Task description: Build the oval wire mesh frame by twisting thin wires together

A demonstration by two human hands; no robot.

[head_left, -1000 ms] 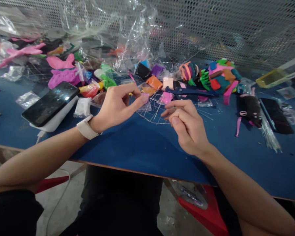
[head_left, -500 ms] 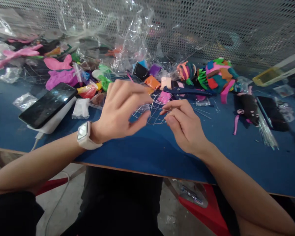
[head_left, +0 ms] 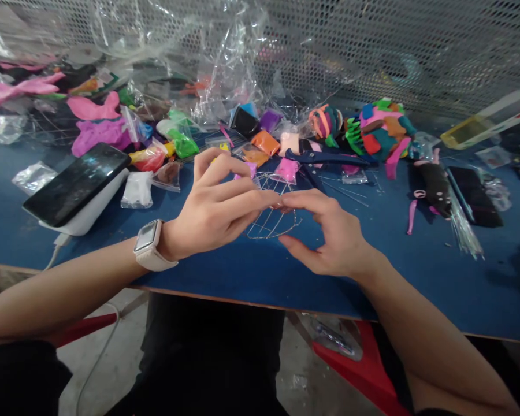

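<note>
- Two index fingertips met above the far part of the wire frame (head_left: 269,219), that of the left hand (head_left: 214,208) reaching rightward and that of the right hand (head_left: 340,237) leftward; whether wire was pinched there could not be told.
- Left fingers: bent and partly fanned over the frame's left side; the thumb was hidden behind them.
- Right fingers: thumb spread well apart from the index, its tip near the frame's near right rim; the remaining fingertips were largely concealed.
- Wire frame: between the hands, over the blue table (head_left: 225,271), a rounded rim crossed by straight wires. Its curved near edge faced the person's body, and a short wire end at its right pointed toward the right hand. No clear long axis could be made out; fingers covered its middle and left edge.
- Beyond the frame: a pink packet (head_left: 287,169) and a dark blue tool (head_left: 329,158), its long axis running left to right.
- Left wrist: a pale-banded watch (head_left: 149,236).
- Outer field: a black phone (head_left: 75,185) tilted on a white block (head_left: 96,207); at right, a bundle of thin strands (head_left: 465,228). Glare obscured the contents of the clear bags (head_left: 229,63) behind.
</note>
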